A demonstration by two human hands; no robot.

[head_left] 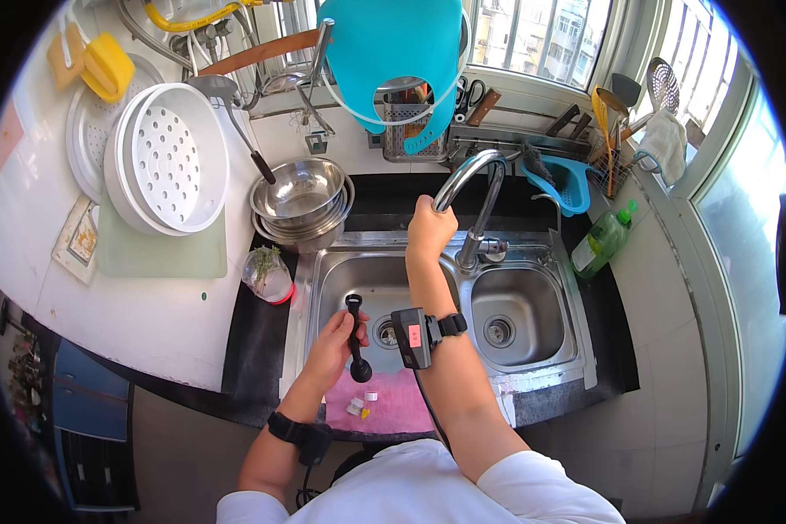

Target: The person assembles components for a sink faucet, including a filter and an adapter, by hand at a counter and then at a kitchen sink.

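Note:
Over the left basin of the steel sink (332,272), my left hand (326,351) is closed around a black faucet extender (355,339), a slim tube with a ring-like upper end and a rounded head at the bottom. It points down, apart from the tap. My right hand (431,230) reaches up and is wrapped around the outlet end of the chrome faucet (468,168), hiding its tip. Several small white and yellow pieces (358,407) lie on a pink cloth (393,409) at the sink's front edge.
Left of the sink stand stacked steel bowls (299,194), a jar with a red lid (268,276) and white steamer baskets (173,162). A green soap bottle (601,239) and blue basket (569,183) are at right. A turquoise bib (393,52) hangs above the faucet.

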